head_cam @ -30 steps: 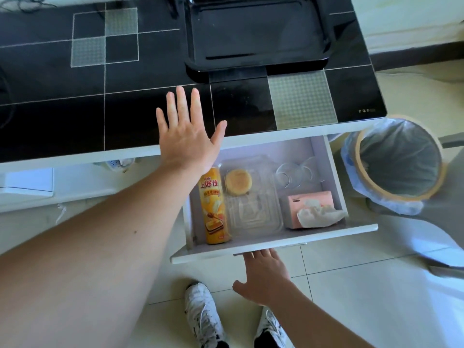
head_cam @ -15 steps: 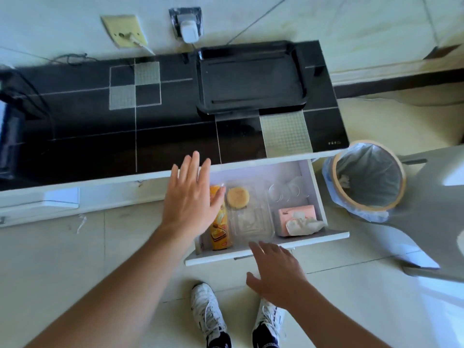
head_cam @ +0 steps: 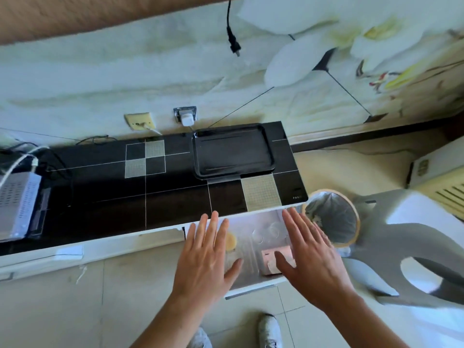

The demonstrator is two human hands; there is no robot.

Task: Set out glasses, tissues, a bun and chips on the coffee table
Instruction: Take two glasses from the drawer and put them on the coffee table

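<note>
A white drawer (head_cam: 253, 286) stands pulled out under the black glass-topped cabinet (head_cam: 175, 194). In it I see the edge of a round bun (head_cam: 231, 241), clear glasses (head_cam: 270, 231) at the back and a pink tissue box (head_cam: 272, 259) at the front right. My left hand (head_cam: 208, 257) hovers open over the drawer's left side and hides the chips can. Over the right side, my right hand (head_cam: 310, 257) is spread open and covers part of the tissue box. Neither hand holds anything.
A black tray (head_cam: 232, 151) lies on the cabinet top. A bin with a plastic liner (head_cam: 331, 217) stands right of the drawer, beside a grey and white chair (head_cam: 414, 262). A white box (head_cam: 17, 199) with cables sits at the far left. My shoes (head_cam: 270, 330) are on the tiled floor.
The view has tilted up and pulled back, showing the wall. My right hand rose from the drawer's front edge to above the tissue box; my left hand moved further over the drawer.
</note>
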